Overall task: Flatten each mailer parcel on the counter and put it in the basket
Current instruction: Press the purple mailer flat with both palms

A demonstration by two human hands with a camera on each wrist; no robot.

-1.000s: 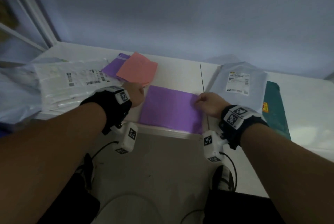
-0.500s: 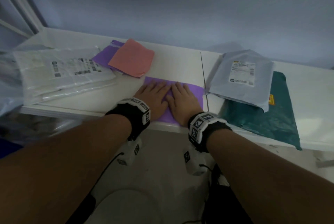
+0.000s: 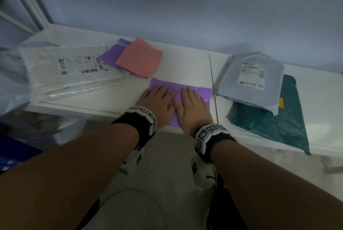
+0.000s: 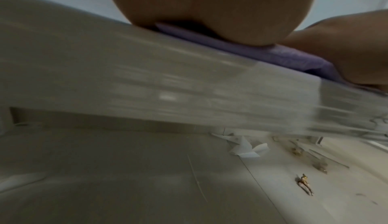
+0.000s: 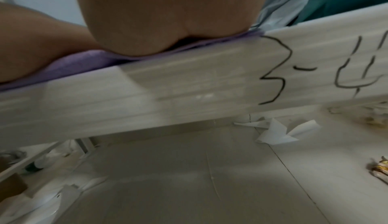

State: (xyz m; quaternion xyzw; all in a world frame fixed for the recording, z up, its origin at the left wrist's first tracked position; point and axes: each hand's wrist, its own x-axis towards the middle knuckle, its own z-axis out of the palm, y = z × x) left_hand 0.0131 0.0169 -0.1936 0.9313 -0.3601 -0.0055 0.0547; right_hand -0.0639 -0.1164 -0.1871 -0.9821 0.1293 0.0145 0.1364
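Left hand (image 3: 157,100) and right hand (image 3: 193,105), fingers flat, press the purple mailer (image 3: 194,90) at the worktop (image 3: 185,62) front edge. Grey (image 3: 248,81), teal (image 3: 278,124), pink (image 3: 139,59) mailers beside it await; no basket visible.

Left hand's heel (image 4: 210,11) presses purple mailer (image 4: 262,53) at the counter's edge (image 4: 147,78).

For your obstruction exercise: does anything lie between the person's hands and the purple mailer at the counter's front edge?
Nothing visible does: the left hand and right hand already press flat on the purple mailer.
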